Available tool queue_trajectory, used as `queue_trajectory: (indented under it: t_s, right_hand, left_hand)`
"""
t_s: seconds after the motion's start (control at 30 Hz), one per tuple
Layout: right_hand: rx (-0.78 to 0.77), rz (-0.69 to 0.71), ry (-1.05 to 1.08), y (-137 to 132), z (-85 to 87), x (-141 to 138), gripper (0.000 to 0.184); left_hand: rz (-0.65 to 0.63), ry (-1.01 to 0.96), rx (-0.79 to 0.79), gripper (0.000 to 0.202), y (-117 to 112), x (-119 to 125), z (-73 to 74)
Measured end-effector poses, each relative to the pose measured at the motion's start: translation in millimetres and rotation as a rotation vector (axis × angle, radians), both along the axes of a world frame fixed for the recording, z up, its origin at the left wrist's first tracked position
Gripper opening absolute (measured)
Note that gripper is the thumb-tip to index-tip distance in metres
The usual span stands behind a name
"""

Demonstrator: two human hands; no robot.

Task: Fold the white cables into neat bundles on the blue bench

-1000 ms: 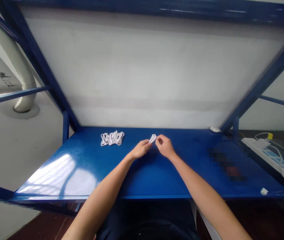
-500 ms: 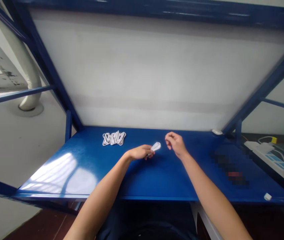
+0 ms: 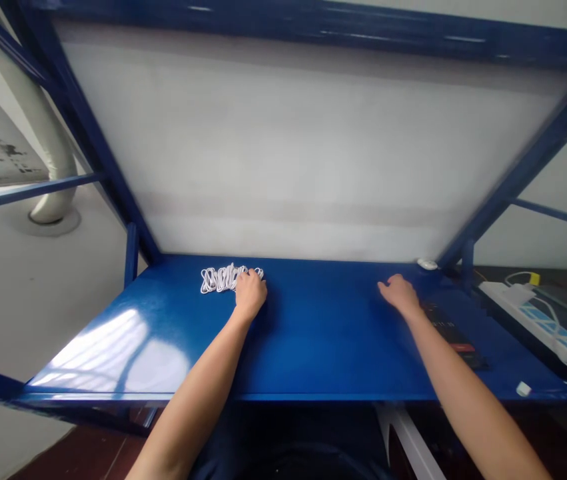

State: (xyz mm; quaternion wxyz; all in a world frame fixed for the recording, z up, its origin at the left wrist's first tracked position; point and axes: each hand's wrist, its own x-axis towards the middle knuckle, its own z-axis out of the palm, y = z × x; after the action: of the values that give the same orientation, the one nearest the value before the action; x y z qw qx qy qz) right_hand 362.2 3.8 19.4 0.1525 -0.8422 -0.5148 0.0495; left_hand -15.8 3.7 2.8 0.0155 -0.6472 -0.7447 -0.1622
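Head view: the row of white cable bundles [image 3: 226, 277] lies at 10 o'clock on the blue tabletop [image 3: 313, 340]. The left hand [image 3: 251, 292] covers its 3 o'clock end; grip or release cannot be told. The right hand [image 3: 399, 293], at 2 o'clock, shows nothing held; finger spread unclear. Judged step: aligning a bundle; next calls for clean release.
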Motion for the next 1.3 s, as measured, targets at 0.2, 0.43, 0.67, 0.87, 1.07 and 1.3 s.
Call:
queue_trajectory:
  t_s: [0.2,0.43,0.67,0.87,1.07,1.3]
  right_hand:
    - [0.098,0.521,-0.026,-21.5,-26.8,-99.9,0.025]
    - [0.145,0.746,0.004,-15.1,-35.7,-134.0,0.018]
    - [0.197,0.784,0.077,-18.8,-37.9,-125.3,0.020]
    - [0.207,0.790,0.113,-20.5,-38.4,-124.8,0.021]
    - [0.201,0.811,0.150,-22.2,-42.4,-121.7,0.023]
    - [0.385,0.730,0.073,-25.5,-40.1,-124.9,0.029]
  left_hand:
    - [-0.131,0.112,0.085,0.052,0.0,3.8,-18.2]
    - [-0.065,0.149,-0.029,0.057,26.5,-31.7,-21.3]
    - [-0.009,0.184,0.058,0.061,33.5,-56.3,-20.0]
    - [-0.014,0.198,0.094,0.048,32.1,-60.5,-24.0]
    - [-0.030,0.220,0.155,0.045,24.8,-57.3,-15.4]
    - [-0.472,0.104,0.088,0.058,-17.4,11.8,-8.6]
